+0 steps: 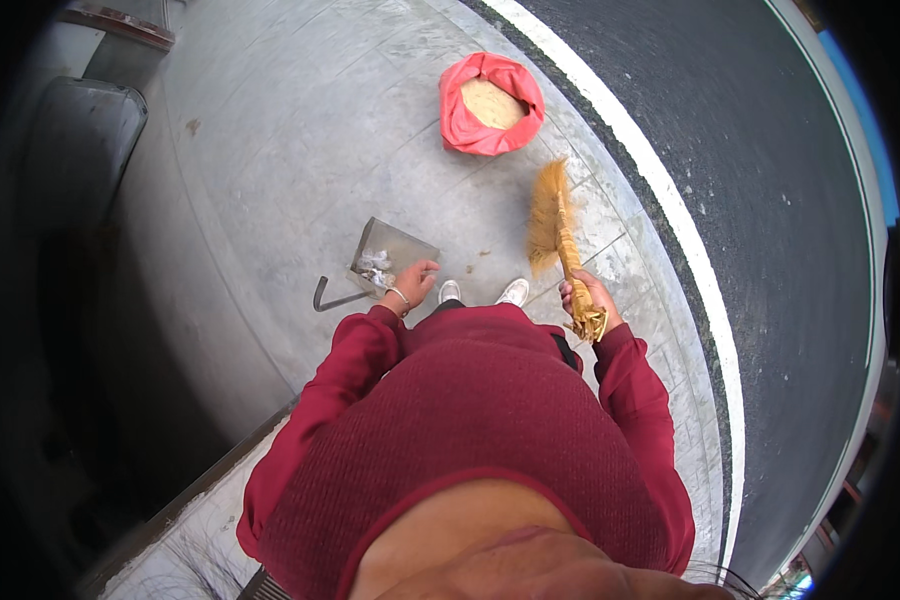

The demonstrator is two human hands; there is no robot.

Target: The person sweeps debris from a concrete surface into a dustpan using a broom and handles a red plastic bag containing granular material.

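My right hand (592, 295) is closed round the lower handle of a straw hand broom (566, 235). The broom points away from me, with its tan bristles fanned to the left. My left hand (415, 283), a bracelet at its wrist, hangs with its fingers loosely bent and apart, and nothing shows in it. Below that hand, and partly hidden by it, is a grey dustpan (400, 242) with a dark bent handle (319, 293). Crumpled whitish litter (374, 262) lies in the pan.
Ahead of me a red sack (457, 115), rolled open at the top, holds pale grainy material (492, 104). Grey paving (290, 170) spreads around my white shoes (514, 291). A white line (660, 180) borders the dark road (770, 200) at right. Dark furniture-like shapes stand at far left.
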